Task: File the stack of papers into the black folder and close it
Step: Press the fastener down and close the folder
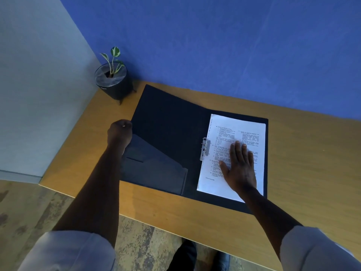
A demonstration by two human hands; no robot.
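Observation:
The black folder [168, 130] lies spread open on the wooden table [304, 165]. A stack of printed white papers [220, 133] rests on its right half, beside the metal clip [204, 148] at the spine. My right hand [239, 167] lies flat on the papers with fingers spread. My left hand [119, 132] is curled at the outer left edge of the folder's left cover, fingers closed on that edge. A grey inner pocket [154, 167] shows on the left cover.
A small plant in a black pot [113, 81] stands at the table's far left corner, close to the folder. A blue wall [214, 45] rises behind the table. Patterned floor and my dark shoes [185, 255] show below the near edge.

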